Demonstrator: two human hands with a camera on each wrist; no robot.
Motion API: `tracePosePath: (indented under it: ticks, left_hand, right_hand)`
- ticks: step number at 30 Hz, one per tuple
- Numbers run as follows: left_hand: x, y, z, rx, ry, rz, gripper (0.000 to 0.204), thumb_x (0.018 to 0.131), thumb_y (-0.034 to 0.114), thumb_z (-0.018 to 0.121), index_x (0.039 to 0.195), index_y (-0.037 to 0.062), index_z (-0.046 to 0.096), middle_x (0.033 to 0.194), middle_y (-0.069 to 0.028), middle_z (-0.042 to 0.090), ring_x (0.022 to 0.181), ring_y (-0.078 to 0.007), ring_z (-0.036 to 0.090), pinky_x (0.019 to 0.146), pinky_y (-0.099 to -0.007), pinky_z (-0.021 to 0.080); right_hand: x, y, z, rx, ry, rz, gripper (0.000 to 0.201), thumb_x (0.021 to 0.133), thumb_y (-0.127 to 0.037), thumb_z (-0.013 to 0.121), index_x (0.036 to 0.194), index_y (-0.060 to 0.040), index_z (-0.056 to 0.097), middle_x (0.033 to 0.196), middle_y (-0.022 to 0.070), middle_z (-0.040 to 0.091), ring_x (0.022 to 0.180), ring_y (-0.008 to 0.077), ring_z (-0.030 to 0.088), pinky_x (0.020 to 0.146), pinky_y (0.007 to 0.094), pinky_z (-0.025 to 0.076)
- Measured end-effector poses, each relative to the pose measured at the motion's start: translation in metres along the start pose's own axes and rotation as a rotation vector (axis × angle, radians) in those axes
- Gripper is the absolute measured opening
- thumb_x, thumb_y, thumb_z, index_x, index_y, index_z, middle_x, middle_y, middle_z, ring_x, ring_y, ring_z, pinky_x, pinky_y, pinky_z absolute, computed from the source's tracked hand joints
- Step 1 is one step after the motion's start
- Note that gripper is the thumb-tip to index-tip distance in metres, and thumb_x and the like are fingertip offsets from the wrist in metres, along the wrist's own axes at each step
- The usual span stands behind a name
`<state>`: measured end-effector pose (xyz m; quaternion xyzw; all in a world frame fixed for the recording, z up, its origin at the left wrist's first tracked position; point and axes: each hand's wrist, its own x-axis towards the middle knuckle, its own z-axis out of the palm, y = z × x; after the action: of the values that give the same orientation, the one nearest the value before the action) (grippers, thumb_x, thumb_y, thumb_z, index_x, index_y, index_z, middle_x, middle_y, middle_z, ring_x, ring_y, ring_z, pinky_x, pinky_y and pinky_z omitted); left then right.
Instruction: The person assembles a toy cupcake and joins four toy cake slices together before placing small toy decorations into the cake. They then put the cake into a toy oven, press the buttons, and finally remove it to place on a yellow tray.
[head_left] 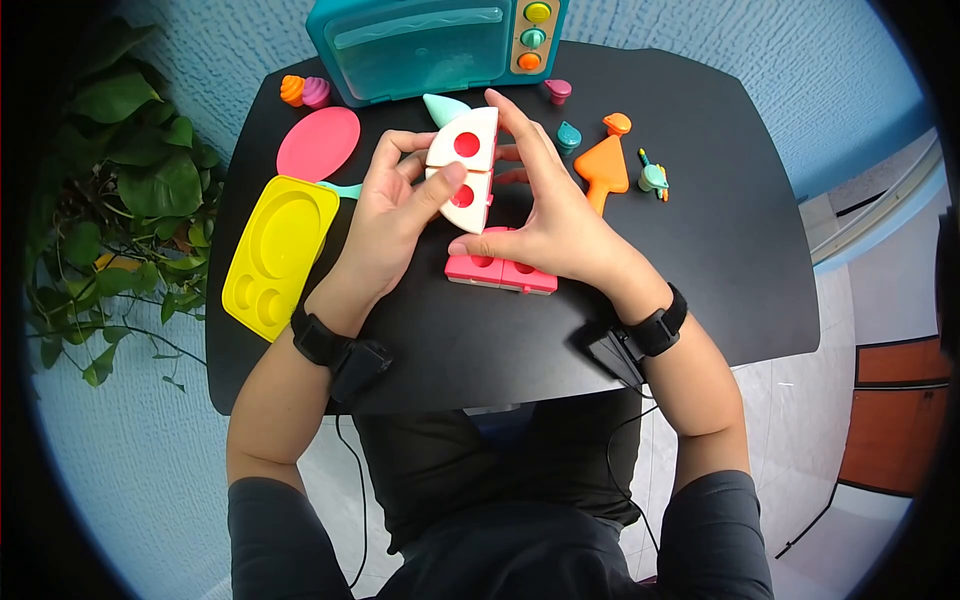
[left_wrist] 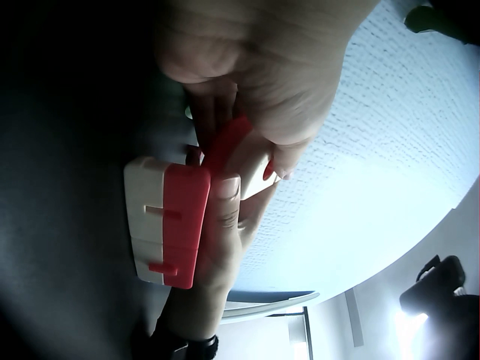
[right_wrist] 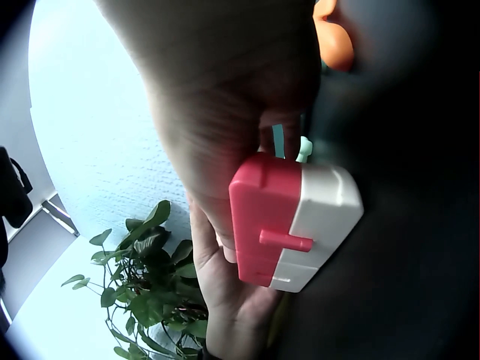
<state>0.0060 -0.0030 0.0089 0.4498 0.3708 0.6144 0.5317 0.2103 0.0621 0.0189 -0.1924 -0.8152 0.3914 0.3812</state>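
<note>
My left hand [head_left: 395, 205] grips two joined toy cake wedges [head_left: 478, 128], thumb on the white face beside a red round recess and fingers behind. Their flat red side faces right. My right hand [head_left: 565, 220] is at that side, its index finger extended along the far corner and other fingers partly hidden behind the wedges. The right thumb [left_wrist: 227, 199] points out, overlapping a second pair of cake wedges [head_left: 500, 275] on the table. This pair is pink on top and white below, with small pegs on its side in the right wrist view [right_wrist: 285, 225].
A teal toy oven [head_left: 425, 55] stands at the back of the black table [head_left: 720, 250]. At left lie a yellow tray [head_left: 318, 215] and pink plate [head_left: 320, 143]. An orange spatula [head_left: 603, 172] and several small toy toppings are on the right. A plant [head_left: 110, 200] borders the left.
</note>
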Motion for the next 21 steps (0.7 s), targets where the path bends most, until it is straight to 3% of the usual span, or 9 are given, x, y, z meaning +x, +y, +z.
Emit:
tracePosePath:
  ticks: [2,4,6,13,21]
  left_hand:
    - [0.0002,0.0014,-0.0019,-0.006,0.002,-0.018,0.039,0.111,0.023,0.069,0.138,0.0046,0.046,0.138,-0.0165,0.065,0.121,-0.0203,0.069,0.101,-0.0375,0.061]
    - [-0.0002,0.0026,-0.0017,-0.012,0.004,-0.034,0.037,0.114,0.026,0.065,0.138,0.0051,0.047,0.137,-0.0157,0.066,0.121,-0.0203,0.07,0.101,-0.038,0.06]
    - [-0.0009,0.0034,-0.0002,-0.028,0.006,-0.035,0.034,0.117,0.031,0.057,0.139,0.0066,0.047,0.135,-0.0142,0.068,0.122,-0.0202,0.07,0.103,-0.0401,0.059]
    - [-0.0006,0.0019,-0.0007,-0.065,0.005,-0.012,0.033,0.118,0.031,0.056,0.14,0.0075,0.048,0.136,-0.0145,0.069,0.125,-0.0207,0.069,0.107,-0.0415,0.056]
    - [-0.0011,-0.0008,-0.0038,-0.024,-0.017,0.018,0.032,0.117,0.029,0.06,0.137,0.0072,0.049,0.135,-0.0157,0.072,0.121,-0.0191,0.072,0.102,-0.0383,0.058]
  right_hand:
    - [0.0,-0.0007,-0.0006,-0.007,0.001,-0.002,0.132,0.072,-0.027,0.103,0.174,-0.0106,0.022,0.15,0.0191,0.048,0.131,0.0338,0.058,0.115,0.0472,0.05]
    - [-0.0007,-0.001,-0.0017,-0.018,-0.016,0.047,0.135,0.071,-0.023,0.104,0.177,-0.0155,0.02,0.163,0.0182,0.044,0.138,0.0347,0.059,0.113,0.0483,0.053]
    - [-0.0005,-0.001,-0.0019,-0.006,-0.015,0.048,0.135,0.072,-0.024,0.104,0.177,-0.015,0.02,0.163,0.0184,0.045,0.138,0.0343,0.059,0.112,0.0481,0.053]
    - [0.0006,0.0039,-0.0022,0.026,0.001,0.028,0.136,0.073,-0.026,0.105,0.177,-0.0134,0.018,0.157,0.0195,0.053,0.136,0.033,0.061,0.114,0.0474,0.053]
    - [0.0013,0.0047,-0.0035,0.012,0.01,0.015,0.138,0.071,-0.029,0.106,0.177,-0.0117,0.02,0.152,0.0189,0.057,0.14,0.0306,0.06,0.114,0.0456,0.053]
